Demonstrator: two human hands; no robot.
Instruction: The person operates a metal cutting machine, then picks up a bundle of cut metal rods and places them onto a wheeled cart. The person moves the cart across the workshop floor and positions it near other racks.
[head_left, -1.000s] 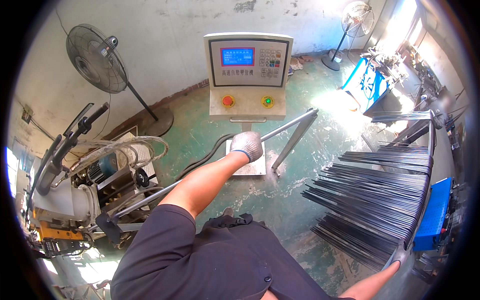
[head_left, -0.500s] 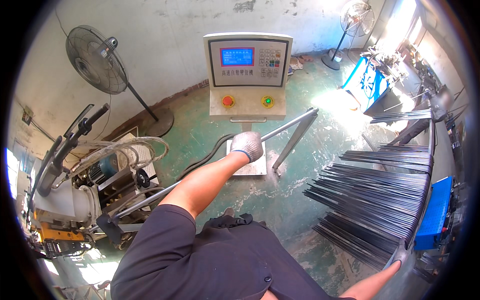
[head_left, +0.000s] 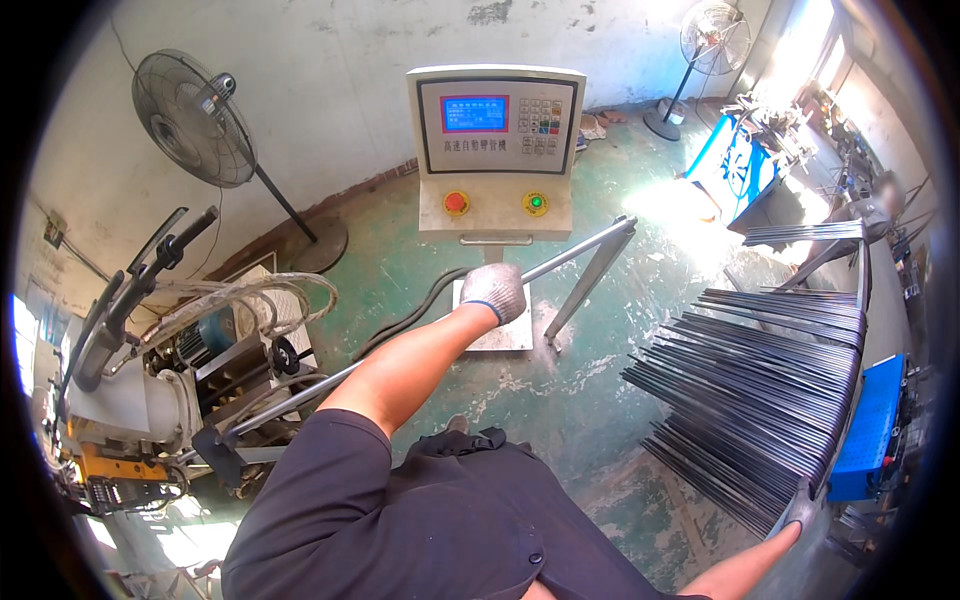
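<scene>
My left hand point(head_left: 495, 288), in a grey knit glove, is closed around a slim metal rail point(head_left: 575, 249) below the control box point(head_left: 497, 150). The rail slopes from the machine at left up to an angled metal leg point(head_left: 590, 282). Far to the right, my gloved right hand point(head_left: 801, 508) is closed at the near end of a rack point(head_left: 862, 285) of long dark metal rods point(head_left: 745, 385). Its fingers are mostly hidden, and I cannot make out whether they grip the rack or a rod. The rods lie side by side, their free ends pointing left.
A bending machine point(head_left: 150, 410) with hoses stands at left, beside a black floor fan point(head_left: 195, 120). The control box has a lit blue screen, a red button and a green one. Another fan point(head_left: 715, 40) and a blue-sided unit point(head_left: 735, 170) stand at the back right.
The rods on the rack have shifted slightly right, and their free ends now fan differently. My left hand has stayed in place on the rail. My right hand is nearly unmoved.
</scene>
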